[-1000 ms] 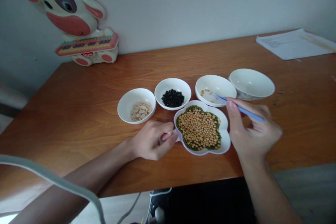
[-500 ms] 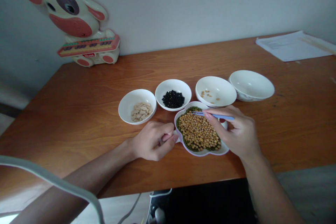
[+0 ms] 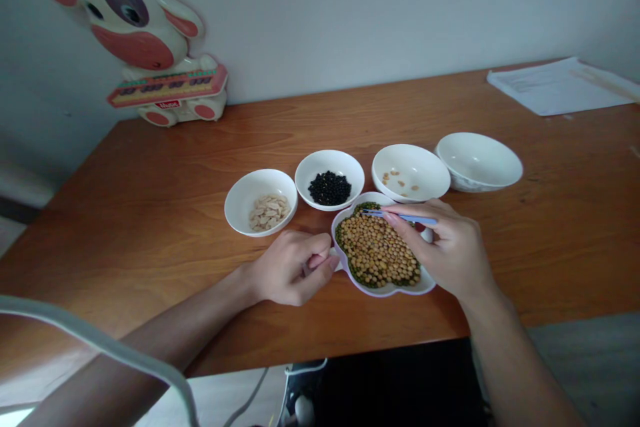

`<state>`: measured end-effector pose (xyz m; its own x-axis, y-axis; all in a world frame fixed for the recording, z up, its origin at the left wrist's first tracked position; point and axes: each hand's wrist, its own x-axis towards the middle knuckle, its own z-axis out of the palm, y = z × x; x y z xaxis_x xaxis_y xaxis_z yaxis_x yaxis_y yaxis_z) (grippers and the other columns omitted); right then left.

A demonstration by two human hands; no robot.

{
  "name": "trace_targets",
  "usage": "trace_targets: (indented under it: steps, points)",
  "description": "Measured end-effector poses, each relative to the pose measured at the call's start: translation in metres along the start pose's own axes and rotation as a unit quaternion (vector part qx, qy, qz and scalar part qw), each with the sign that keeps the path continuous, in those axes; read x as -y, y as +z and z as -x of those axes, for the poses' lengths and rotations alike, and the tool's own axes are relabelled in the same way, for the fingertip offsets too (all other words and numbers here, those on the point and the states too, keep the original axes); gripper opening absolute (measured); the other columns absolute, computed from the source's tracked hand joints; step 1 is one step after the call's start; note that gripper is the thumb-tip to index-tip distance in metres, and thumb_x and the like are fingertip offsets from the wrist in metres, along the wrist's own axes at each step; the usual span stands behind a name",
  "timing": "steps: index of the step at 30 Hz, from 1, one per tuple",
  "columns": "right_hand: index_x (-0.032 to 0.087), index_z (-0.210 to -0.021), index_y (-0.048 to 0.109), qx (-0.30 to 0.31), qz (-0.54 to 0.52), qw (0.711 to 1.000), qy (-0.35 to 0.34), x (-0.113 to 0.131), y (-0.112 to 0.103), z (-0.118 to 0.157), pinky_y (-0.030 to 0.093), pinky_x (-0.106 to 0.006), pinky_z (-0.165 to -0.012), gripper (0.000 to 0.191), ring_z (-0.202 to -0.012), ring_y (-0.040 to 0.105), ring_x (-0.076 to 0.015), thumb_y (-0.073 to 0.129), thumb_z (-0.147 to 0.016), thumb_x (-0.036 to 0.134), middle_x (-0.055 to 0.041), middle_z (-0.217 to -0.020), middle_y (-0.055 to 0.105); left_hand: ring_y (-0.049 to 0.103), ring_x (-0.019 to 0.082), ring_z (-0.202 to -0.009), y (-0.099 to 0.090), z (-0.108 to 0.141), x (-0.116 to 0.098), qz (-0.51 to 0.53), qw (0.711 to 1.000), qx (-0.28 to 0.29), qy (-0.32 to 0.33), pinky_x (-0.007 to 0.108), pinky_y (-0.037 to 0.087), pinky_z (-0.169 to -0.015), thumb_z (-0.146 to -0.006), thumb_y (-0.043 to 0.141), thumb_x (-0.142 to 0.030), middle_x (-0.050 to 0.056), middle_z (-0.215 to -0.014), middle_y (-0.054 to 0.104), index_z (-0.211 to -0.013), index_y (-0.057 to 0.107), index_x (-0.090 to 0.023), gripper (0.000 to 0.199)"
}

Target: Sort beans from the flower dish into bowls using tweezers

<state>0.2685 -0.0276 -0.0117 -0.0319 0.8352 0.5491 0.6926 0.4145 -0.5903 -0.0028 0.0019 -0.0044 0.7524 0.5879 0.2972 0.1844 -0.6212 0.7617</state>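
My left hand (image 3: 299,268) is closed around the short handle of a flower-shaped plate (image 3: 385,291) with a pale purple rim. Soybeans (image 3: 379,249) cover most of the plate, with green beans (image 3: 369,206) showing around their edge. Between the thumb and fingers of my right hand (image 3: 449,247) is a pair of blue tweezers (image 3: 417,219), its tips down at the beans near the far side of the plate. Whether the tips grip a bean is too small to tell. My right hand hides the plate's right part.
Beyond the plate stand white bowls: one (image 3: 240,203) with pale flat seeds, one (image 3: 306,177) with black beans, one (image 3: 430,177) with several soybeans, and a bare one (image 3: 477,160). A cow toy with keyboard (image 3: 170,87) and papers (image 3: 560,88) lie farther back. A grey cable (image 3: 100,340) crosses the lower left.
My right hand and the tweezers have shifted slightly left over the plate. My left hand stays on the handle.
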Motion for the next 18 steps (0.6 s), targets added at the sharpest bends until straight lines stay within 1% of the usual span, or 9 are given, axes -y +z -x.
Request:
trace_targets:
  steps: [5, 11, 18]
  points:
    - [0.029, -0.105, 0.08, -0.003, 0.012, 1.0, 0.002, 0.0, 0.0, 0.0005, 0.06, -0.035, -0.07, 0.013, -0.086, 0.076, -0.0206, 0.072, -0.095, 0.03, -0.002, -0.099, 0.083, 0.033, 0.007, -0.05, 0.0002, 0.0, 0.001, 0.002, 1.0, 0.002, -0.005, 0.024, 0.026, -0.05, -0.096, 0.055, -0.017, -0.007, -0.062, 0.039, -0.072, 0.032, -0.022, 0.033]
    - [0.03, -0.103, 0.08, -0.008, 0.016, 1.0, 0.003, 0.0018, -0.001, 0.0013, 0.061, -0.041, -0.079, 0.012, -0.084, 0.077, -0.0222, 0.072, -0.095, 0.029, -0.0019, -0.098, 0.083, 0.033, 0.007, -0.05, -0.0001, 0.0003, 0.0003, 0.001, 1.0, 0.004, -0.007, 0.024, 0.026, -0.049, -0.096, 0.055, -0.017, -0.007, -0.061, 0.039, -0.072, 0.032, -0.023, 0.034]
    - [0.028, -0.104, 0.08, -0.001, 0.01, 1.0, 0.003, 0.0012, -0.0002, -0.0009, 0.061, -0.035, -0.071, 0.012, -0.084, 0.076, -0.0202, 0.073, -0.094, 0.03, -0.0024, -0.1, 0.083, 0.033, 0.007, -0.05, 0.0, 0.0, -0.0001, -0.001, 1.0, 0.001, -0.002, 0.024, 0.026, -0.049, -0.096, 0.055, -0.016, -0.007, -0.061, 0.038, -0.072, 0.032, -0.022, 0.034]
